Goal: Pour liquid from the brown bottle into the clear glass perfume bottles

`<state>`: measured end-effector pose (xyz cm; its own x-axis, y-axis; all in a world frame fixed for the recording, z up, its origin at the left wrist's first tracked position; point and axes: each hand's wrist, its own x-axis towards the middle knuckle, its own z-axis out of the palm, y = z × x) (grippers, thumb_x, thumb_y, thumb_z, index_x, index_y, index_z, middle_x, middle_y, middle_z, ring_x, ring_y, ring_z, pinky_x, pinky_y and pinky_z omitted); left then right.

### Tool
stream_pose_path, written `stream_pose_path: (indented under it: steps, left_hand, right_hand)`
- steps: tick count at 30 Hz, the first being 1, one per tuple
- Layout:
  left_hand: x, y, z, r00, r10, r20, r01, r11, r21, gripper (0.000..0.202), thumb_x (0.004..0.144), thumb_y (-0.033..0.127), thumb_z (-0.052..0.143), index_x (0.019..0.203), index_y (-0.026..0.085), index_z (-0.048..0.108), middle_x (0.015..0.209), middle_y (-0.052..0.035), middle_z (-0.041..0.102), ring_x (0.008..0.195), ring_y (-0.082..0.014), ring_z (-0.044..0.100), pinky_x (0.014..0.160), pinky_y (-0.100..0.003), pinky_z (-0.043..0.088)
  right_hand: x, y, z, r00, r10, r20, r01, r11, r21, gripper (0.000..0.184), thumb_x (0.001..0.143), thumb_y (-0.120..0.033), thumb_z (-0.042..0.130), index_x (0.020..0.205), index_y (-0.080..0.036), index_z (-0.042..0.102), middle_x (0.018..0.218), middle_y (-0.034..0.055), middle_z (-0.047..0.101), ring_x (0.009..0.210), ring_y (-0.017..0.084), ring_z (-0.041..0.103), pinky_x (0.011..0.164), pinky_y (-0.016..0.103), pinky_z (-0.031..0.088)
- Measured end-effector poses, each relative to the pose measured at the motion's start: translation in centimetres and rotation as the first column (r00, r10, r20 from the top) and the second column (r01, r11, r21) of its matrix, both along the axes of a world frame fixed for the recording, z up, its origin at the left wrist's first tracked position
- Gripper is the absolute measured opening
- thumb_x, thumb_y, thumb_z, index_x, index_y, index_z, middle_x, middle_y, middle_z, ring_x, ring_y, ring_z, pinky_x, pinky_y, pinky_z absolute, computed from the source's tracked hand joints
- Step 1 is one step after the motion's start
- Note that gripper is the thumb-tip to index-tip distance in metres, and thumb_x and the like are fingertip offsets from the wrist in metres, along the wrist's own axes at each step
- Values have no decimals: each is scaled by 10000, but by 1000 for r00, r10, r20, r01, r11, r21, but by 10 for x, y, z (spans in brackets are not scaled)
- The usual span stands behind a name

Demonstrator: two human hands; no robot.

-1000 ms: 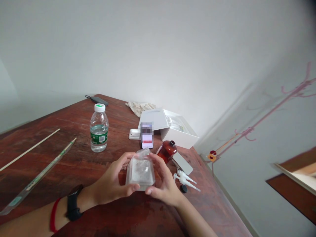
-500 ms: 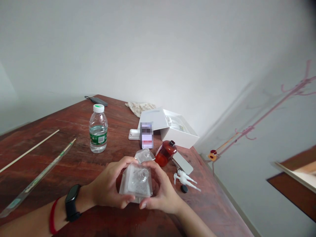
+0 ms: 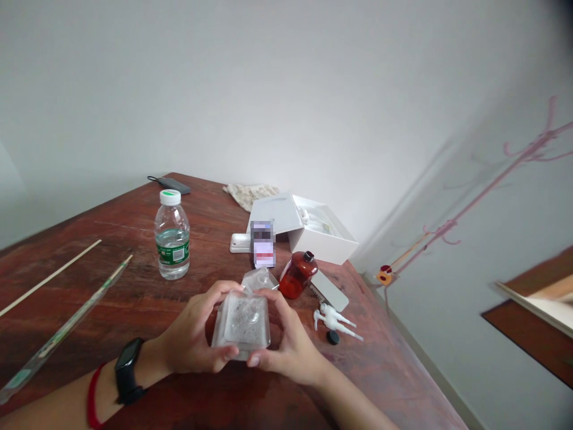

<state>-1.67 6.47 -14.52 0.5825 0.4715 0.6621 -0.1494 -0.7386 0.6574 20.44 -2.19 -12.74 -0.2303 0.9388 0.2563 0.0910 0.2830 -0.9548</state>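
Note:
Both my hands hold a clear square plastic bottle [image 3: 242, 319] just above the brown wooden table [image 3: 147, 298]. My left hand [image 3: 193, 340], with a black watch and a red band at the wrist, wraps its left side. My right hand [image 3: 286, 346] wraps its right side, fingers curled round it. A second clear bottle [image 3: 260, 279] stands just behind. An amber bottle [image 3: 298, 275] stands to the right of that, beside a white flat device [image 3: 330, 290].
A water bottle [image 3: 172, 235] with a green label stands at the back left. Two long sticks [image 3: 67, 310] lie at the left. White pump parts [image 3: 335, 319] and a black cap [image 3: 332, 337] lie at the right. An open white box [image 3: 313, 230], a cloth and a phone stand behind.
The clear bottle has tilted in my hands and come slightly nearer and lower. My view has shifted a little, so everything sits slightly further left.

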Motion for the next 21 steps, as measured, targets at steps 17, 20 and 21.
stream_pose_path:
  steps: [17,20,21]
  left_hand:
    - [-1,-10,11,985,172,11,-172,985,-31,702,923,773,668,1405,283,528,1188,-103,775,971,-325,827,804,-380,701]
    - [-1,-11,13,988,142,-59,-146,987,-63,727,907,799,662,1409,292,522,1209,-110,785,996,-352,824,810,-418,701]
    - [-2,-12,13,988,136,-75,-142,986,-88,728,903,802,661,1411,299,522,1231,-113,783,1024,-364,817,823,-438,698]
  right_hand:
    - [-19,4,-8,980,28,-198,-23,999,27,948,646,-485,1027,1417,-254,525,1336,104,727,1242,298,707,1073,439,563]
    - [-22,3,-9,965,-13,-262,28,998,55,937,599,-485,1047,1368,-237,573,1261,91,757,1170,293,732,1034,419,578]
    - [-22,2,-7,964,-36,-264,58,995,76,875,619,-476,1038,1336,-230,602,1242,90,766,1157,293,736,1028,417,576]
